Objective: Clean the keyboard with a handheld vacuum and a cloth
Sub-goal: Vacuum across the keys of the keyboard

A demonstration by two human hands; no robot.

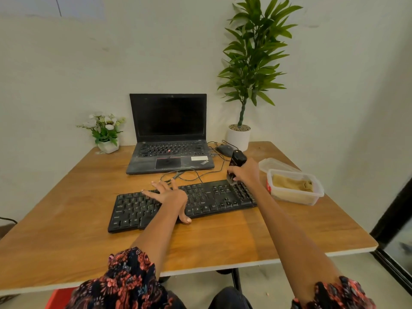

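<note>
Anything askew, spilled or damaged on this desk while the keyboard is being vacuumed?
Only mild oddities: the keyboard lies skewed to the table edge, and the laptop palm rest looks dusty or scuffed. Nothing spilled.

Plain off-white wall (89,63) behind a wooden table (78,237) with a pale edge. Beige floor (278,279) below. Dark-framed glass panel (396,237) at right. Soft, even light.

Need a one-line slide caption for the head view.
Right hand runs a handheld vacuum over the keyboard's far right corner while the left hand lies flat on the keys.
</note>
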